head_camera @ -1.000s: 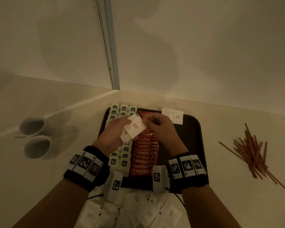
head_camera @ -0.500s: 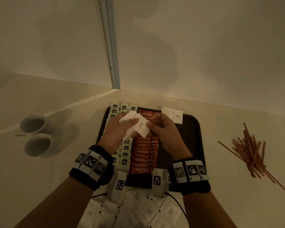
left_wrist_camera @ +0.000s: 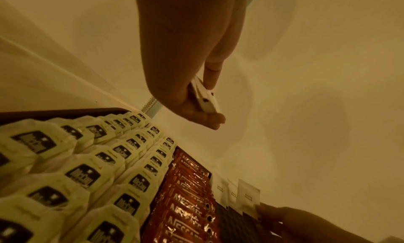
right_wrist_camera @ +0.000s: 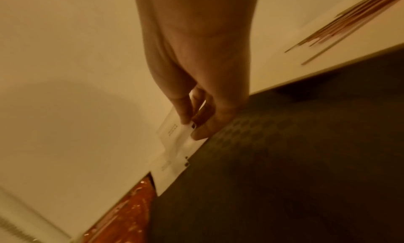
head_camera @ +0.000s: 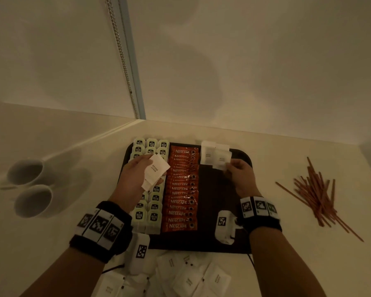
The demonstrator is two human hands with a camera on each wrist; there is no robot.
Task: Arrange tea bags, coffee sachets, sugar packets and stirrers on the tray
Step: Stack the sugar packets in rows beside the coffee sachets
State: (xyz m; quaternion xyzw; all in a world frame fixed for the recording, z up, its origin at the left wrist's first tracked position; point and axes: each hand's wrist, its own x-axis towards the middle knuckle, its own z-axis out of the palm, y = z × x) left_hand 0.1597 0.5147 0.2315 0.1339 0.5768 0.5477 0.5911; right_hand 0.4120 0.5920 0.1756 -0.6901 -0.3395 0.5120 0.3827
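Right fingers (right_wrist_camera: 186, 113) pinch a sugar packet (head_camera: 222, 160) onto the row at the tray's (head_camera: 214, 189) upper centre; left hand (head_camera: 135, 174) grips spare packets (head_camera: 155, 173). Tea bags (head_camera: 153, 217) and coffee sachets (head_camera: 181, 189) are ranked. Loose packets (head_camera: 193, 277) at bottom and stirrers (head_camera: 315, 194) at right remain.

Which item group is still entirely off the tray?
The stirrers: they lie on the counter right of the tray, while the other kinds have pieces on it.
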